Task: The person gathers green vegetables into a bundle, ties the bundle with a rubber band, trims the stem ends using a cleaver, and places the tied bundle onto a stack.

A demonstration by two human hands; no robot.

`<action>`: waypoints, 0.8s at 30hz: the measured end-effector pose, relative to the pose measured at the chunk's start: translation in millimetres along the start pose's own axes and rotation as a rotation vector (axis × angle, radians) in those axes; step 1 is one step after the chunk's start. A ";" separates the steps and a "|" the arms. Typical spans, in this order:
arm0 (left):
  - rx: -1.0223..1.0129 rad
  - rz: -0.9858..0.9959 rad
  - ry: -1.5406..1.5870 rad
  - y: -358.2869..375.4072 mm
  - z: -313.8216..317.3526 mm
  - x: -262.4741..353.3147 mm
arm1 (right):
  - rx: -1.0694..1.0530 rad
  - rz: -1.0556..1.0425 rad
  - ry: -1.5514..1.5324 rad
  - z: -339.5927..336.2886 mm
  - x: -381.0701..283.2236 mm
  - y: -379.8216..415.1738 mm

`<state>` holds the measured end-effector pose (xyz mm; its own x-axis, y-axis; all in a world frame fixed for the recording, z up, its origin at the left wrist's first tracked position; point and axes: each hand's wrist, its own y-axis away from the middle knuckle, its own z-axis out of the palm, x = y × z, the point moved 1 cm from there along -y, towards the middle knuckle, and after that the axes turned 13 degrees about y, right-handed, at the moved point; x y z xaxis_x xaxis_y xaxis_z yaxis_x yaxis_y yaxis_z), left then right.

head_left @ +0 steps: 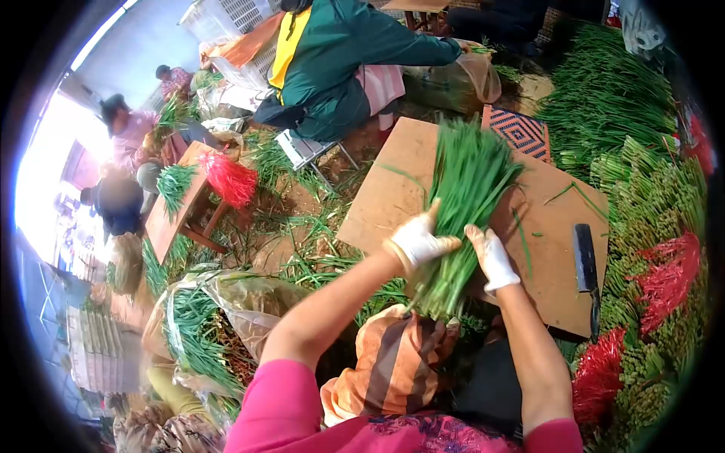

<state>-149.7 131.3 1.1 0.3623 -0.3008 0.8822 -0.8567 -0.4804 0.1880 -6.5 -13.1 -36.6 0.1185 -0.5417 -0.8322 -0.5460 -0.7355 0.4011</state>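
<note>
A thick bunch of long green chives [470, 170] stands tilted over the front of a wooden board table [393, 189], leaves pointing away and pale stem ends toward my lap. My left hand [423, 240], in a white glove with bare fingertips, is closed around the left side of the stems. From the right side my right hand [489, 255], gloved the same way, grips the bunch too. A cleaver [584, 260] with a dark handle lies near the board's right edge, apart from both hands. A few loose chive leaves [522, 241] lie on the board.
Bundled chives [649, 204] are piled along the right, with red plastic ties [668, 279] on them. To the left sits an open bag of chives [200, 332]. A person in a green jacket [340, 60] sits ahead; others work at a small table [177, 200]. Chive scraps cover the floor.
</note>
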 end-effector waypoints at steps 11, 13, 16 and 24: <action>0.166 -0.042 0.091 29.6 7.2 35.1 | 0.302 -0.044 0.533 -80.9 56.7 74.9; 0.303 -0.088 0.074 7.4 -9.2 -27.6 | 0.194 0.108 0.234 -89.9 49.1 88.3; 0.280 -0.211 0.665 4.1 -11.2 -67.3 | 0.188 0.154 0.002 -86.1 81.1 83.2; -0.130 -0.264 0.317 17.4 91.4 -10.5 | 0.138 -0.032 0.367 -79.1 68.4 59.2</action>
<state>-134.9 50.8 -44.4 0.4619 0.0957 0.8817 -0.7964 -0.3928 0.4598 34.9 -125.8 -39.4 0.4123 -0.6469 -0.6416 -0.6405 -0.7066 0.3008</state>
